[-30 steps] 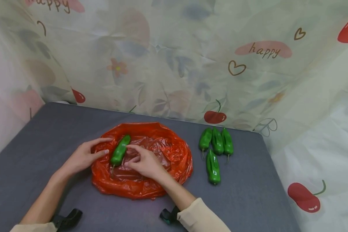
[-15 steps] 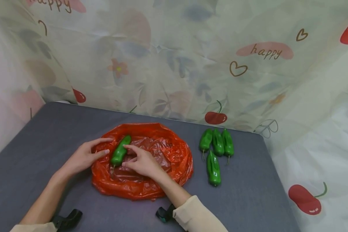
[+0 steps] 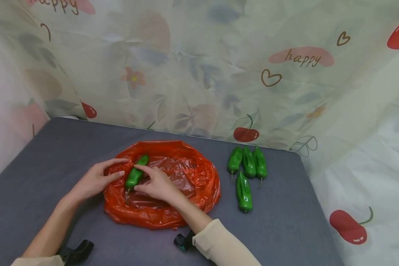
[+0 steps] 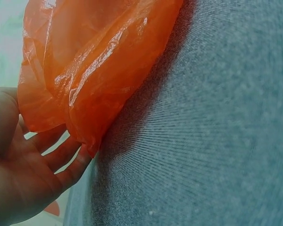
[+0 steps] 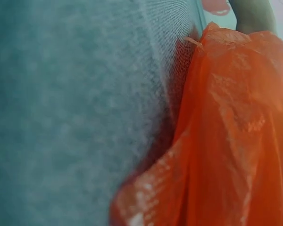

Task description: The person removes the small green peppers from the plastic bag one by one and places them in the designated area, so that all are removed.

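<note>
A red plastic bag [image 3: 199, 166] lies spread with its mouth open and its rim rolled out. Inside it at the left is a green chili pepper [image 3: 132, 179], its stem toward the near side. My left hand [image 3: 93, 179] holds the bag's left rim, thumb and index over the edge; other fingers show against its outside in the left wrist view. My right hand [image 3: 159, 184] reaches into the bag, index finger across the pepper and thumb at its lower right side, partly covering it. In the right wrist view the bag's wall hides that hand's fingers.
Several green chili peppers [image 3: 248, 164] lie to the right of the bag, three side by side and one nearer pepper [image 3: 244, 194]. A patterned curtain [image 3: 193, 74] hangs behind the grey table [image 3: 286, 221]. Black wrist straps [image 3: 78, 251] sit by the cuffs.
My right hand has moved left, from beside the pepper to over it, its index finger now across the pepper. The left hand and the bag have stayed about where they were.
</note>
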The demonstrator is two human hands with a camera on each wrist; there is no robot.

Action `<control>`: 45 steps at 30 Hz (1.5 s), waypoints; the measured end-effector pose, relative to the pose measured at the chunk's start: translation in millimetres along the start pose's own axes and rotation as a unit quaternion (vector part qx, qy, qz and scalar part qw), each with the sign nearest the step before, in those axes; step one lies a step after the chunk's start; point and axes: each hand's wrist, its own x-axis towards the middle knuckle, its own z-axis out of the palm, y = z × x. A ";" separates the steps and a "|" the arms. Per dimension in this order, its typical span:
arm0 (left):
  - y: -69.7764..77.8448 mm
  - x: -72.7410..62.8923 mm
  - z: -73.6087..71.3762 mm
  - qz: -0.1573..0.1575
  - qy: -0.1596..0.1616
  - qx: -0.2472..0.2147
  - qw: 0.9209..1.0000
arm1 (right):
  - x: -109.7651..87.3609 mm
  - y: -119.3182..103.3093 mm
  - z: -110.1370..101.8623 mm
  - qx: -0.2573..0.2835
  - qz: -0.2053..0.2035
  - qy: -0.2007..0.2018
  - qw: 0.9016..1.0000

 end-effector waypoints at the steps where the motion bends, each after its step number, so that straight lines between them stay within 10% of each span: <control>1: -0.2 0.1 0.1 0.000 0.000 0.000 1.000 | 0.8 -0.3 0.5 0.000 0.000 -0.001 1.000; 45: -3.6 0.3 -0.2 0.001 0.002 -0.007 1.000 | 22.4 -3.0 7.2 -0.100 0.012 0.016 0.995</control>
